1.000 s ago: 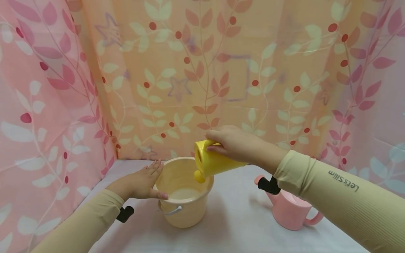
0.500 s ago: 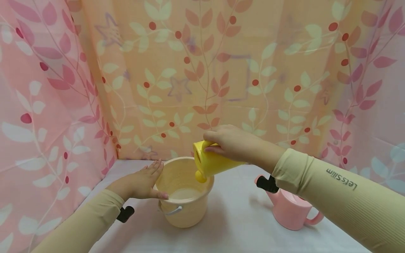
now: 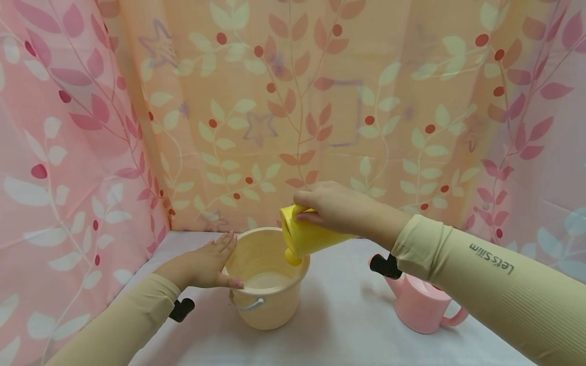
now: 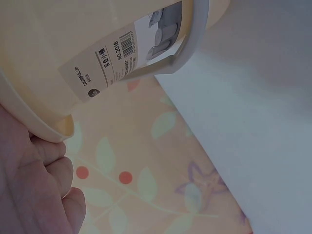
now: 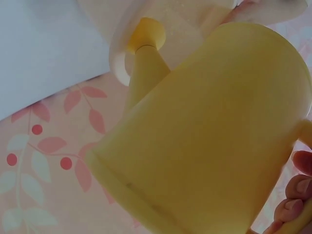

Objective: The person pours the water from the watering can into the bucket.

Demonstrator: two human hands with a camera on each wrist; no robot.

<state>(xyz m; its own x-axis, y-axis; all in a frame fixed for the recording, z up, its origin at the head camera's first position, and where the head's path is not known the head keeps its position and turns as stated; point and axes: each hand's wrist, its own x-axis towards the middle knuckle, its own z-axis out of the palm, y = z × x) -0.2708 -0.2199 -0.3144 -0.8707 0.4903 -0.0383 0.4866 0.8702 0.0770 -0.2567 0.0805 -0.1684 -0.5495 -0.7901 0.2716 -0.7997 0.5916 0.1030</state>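
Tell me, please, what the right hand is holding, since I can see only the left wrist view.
Observer: The right hand is holding a yellow watering can.
Operator: Thank you; could you say whether it is upright or tilted?
Observer: It is tilted, with its spout low at the open top of the bucket.
Operator: That helps; is anything else standing nearby, please?
Observer: Yes, a pink watering can stands on the table, to the right of the bucket and partly hidden by the right sleeve.
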